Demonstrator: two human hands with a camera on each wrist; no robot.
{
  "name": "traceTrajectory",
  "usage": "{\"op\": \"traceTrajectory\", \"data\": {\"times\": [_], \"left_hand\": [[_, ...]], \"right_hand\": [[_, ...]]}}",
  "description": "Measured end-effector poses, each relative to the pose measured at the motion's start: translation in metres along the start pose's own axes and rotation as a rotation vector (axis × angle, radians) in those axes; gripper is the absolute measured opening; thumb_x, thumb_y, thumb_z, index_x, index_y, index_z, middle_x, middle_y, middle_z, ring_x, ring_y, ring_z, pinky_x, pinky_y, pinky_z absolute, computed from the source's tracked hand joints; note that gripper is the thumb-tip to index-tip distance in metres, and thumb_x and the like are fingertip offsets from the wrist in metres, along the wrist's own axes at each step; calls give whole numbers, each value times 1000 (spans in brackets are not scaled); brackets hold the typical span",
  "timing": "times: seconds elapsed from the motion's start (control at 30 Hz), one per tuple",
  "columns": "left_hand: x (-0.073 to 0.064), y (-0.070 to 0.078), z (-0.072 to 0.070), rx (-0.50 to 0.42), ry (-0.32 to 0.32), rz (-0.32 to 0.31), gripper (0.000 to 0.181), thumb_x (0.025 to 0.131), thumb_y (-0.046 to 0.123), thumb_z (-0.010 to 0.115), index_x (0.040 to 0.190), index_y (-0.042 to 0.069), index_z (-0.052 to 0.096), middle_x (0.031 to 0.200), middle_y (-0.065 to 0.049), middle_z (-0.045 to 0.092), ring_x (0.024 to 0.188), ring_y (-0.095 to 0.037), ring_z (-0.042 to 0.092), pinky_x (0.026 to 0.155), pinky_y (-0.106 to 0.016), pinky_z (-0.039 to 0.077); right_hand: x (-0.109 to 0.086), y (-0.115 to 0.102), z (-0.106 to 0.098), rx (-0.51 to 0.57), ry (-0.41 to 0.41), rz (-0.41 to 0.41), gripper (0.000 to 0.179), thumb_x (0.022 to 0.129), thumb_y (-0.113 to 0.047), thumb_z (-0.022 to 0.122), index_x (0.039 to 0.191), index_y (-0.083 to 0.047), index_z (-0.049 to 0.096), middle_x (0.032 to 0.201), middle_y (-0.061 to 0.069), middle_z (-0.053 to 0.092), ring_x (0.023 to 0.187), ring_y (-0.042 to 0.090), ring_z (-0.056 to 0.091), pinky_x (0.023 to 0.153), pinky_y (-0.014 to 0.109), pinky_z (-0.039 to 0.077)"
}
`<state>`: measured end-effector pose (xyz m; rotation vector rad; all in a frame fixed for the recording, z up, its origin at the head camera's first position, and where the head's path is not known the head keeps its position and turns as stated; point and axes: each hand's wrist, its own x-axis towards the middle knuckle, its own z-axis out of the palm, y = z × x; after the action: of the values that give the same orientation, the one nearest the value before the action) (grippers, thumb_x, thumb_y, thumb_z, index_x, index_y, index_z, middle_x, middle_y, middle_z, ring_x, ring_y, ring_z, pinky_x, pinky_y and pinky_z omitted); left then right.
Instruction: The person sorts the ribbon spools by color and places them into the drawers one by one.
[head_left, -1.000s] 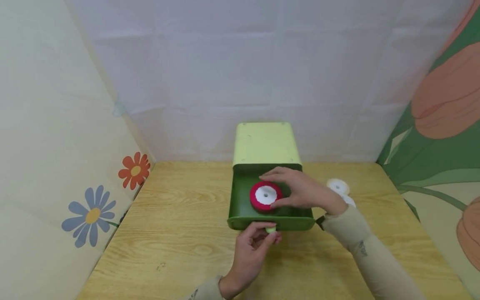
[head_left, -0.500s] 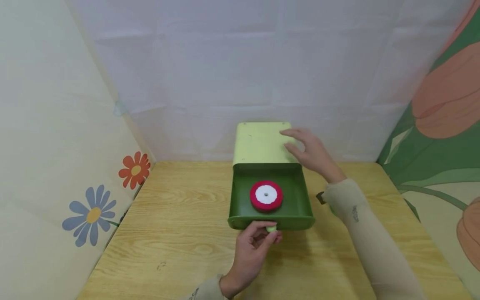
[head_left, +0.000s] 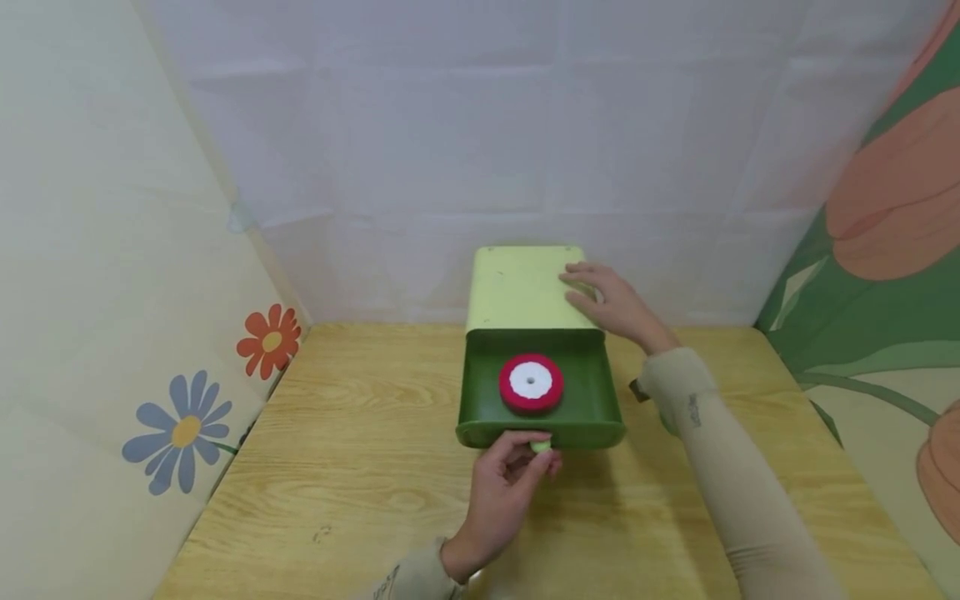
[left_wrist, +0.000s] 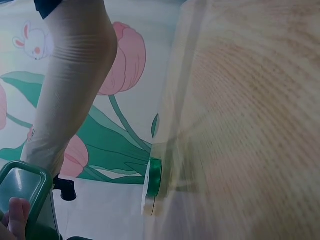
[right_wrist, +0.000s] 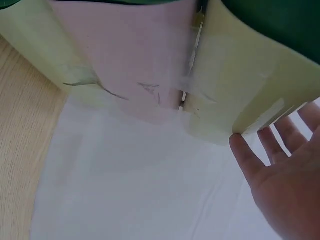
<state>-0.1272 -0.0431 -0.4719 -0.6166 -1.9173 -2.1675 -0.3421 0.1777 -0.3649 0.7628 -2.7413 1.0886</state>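
A dark green drawer (head_left: 480, 398) stands pulled out from a pale yellow-green cabinet (head_left: 517, 287). Inside it lies a flat spool of red ribbon (head_left: 517, 380) with a white face, touched by neither hand. Thumb and fingers of my left hand (head_left: 498, 492) pinch the small light green knob (head_left: 540, 447) on the drawer front. My right hand (head_left: 618, 308) rests on the cabinet's upper right edge with fingers spread. In the right wrist view the right hand (right_wrist: 295, 185) touches the yellow section (right_wrist: 250, 85), beside a pink section (right_wrist: 135, 55) of the same cabinet.
On the wooden table (head_left: 360, 433), a green ribbon spool (left_wrist: 155, 177) lies right of the cabinet, mostly hidden behind the right sleeve in the head view. A pale spool (left_wrist: 148, 202) adjoins it. A white sheet (head_left: 420, 150) hangs close behind the cabinet.
My right hand has let go of the red ribbon spool and moved up onto the cabinet. The drawer, with the spool and my left hand, has shifted slightly inward.
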Motion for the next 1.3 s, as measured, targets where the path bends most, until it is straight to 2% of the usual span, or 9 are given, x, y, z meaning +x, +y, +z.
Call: {"op": "traceTrajectory", "data": {"times": [0.07, 0.17, 0.43, 0.53, 0.77, 1.03, 1.3], "left_hand": [[4, -1, 0, 2, 9, 1, 18, 100, 8, 69, 117, 3, 67, 96, -25, 75, 84, -33, 75, 77, -42, 65], [10, -3, -1, 4, 20, -16, 18, 99, 10, 70, 117, 5, 67, 96, -22, 76, 85, -35, 75, 78, -41, 65], [28, -9, -2, 16, 8, -52, 21, 101, 17, 69, 119, 9, 67, 102, -20, 76, 90, -19, 75, 83, -37, 65], [36, -11, -3, 35, 9, -41, 21, 101, 19, 69, 119, 10, 66, 101, -20, 76, 89, -21, 74, 83, -37, 65], [55, -16, -6, 53, 8, -17, 21, 102, 19, 68, 120, 10, 66, 103, -26, 74, 91, -35, 74, 83, -40, 65], [75, -22, -9, 51, 21, -5, 22, 101, 16, 69, 121, 8, 66, 104, -24, 75, 91, -21, 76, 83, -36, 65], [89, -25, -12, 66, 35, -13, 23, 100, 15, 69, 122, 8, 66, 104, -25, 75, 92, -25, 76, 84, -38, 65]], "right_hand": [[1, 0, 0, -1, -3, 1, 47, 108, -35, 55, 148, -11, 56, 163, 13, 41, 153, 36, 31, 125, 63, 23], [1, 1, -1, -1, -6, 5, 47, 108, -36, 55, 148, -11, 56, 163, 12, 41, 153, 36, 31, 125, 62, 25], [-1, 1, -2, 6, -18, 14, 49, 108, -39, 54, 149, -12, 55, 163, 13, 41, 153, 36, 30, 124, 63, 26], [-1, 1, -2, 4, -16, 16, 50, 108, -40, 55, 149, -13, 56, 163, 11, 41, 153, 35, 31, 124, 63, 26], [0, 3, -1, 2, -15, 4, 49, 108, -39, 55, 149, -12, 56, 163, 12, 41, 153, 36, 31, 124, 64, 25], [-1, 0, -1, 16, -5, -8, 47, 108, -37, 56, 147, -11, 57, 162, 12, 42, 153, 36, 32, 124, 64, 25], [-1, 1, 1, 13, -4, -20, 47, 108, -36, 56, 147, -11, 57, 162, 12, 43, 153, 36, 32, 125, 64, 23]]}}
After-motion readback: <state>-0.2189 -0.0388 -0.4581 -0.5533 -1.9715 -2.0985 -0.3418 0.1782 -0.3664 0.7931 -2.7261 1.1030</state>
